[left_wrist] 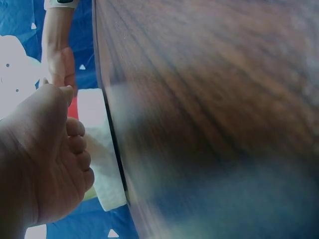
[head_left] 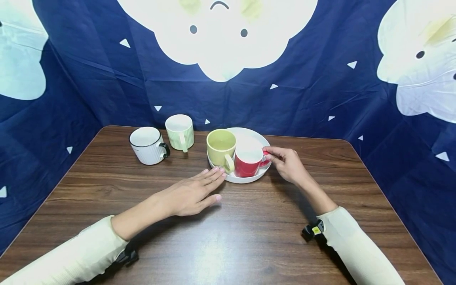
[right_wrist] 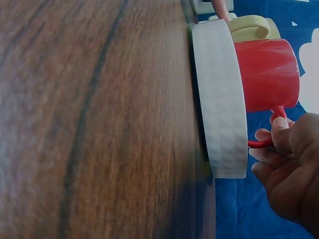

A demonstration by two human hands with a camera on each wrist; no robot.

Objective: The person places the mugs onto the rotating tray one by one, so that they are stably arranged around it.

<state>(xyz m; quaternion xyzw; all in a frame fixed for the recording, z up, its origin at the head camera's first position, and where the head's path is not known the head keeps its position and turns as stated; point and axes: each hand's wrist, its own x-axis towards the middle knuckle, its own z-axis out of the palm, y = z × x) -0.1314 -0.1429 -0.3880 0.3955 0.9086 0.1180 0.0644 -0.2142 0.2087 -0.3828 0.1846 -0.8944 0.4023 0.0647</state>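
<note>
A red mug (head_left: 247,165) with a white inside stands upright in a round white dish (head_left: 261,172). My right hand (head_left: 287,163) pinches its handle between thumb and fingers, which the right wrist view shows close up on the red mug (right_wrist: 266,74). Left of it in the same dish stands a yellow-green mug (head_left: 218,152), its handle turned toward the front. My left hand (head_left: 190,194) is stretched out palm down, fingers straight, with the fingertips at the dish's front left rim near that handle. Whether they touch the dish is hard to tell.
Left of the dish stand a white mug (head_left: 146,148) with a black rim and handle, and a pale green ribbed mug (head_left: 181,134). All are on a brown wooden table (head_left: 249,229). A dark blue cloth (head_left: 306,99) with cloud prints hangs behind the table.
</note>
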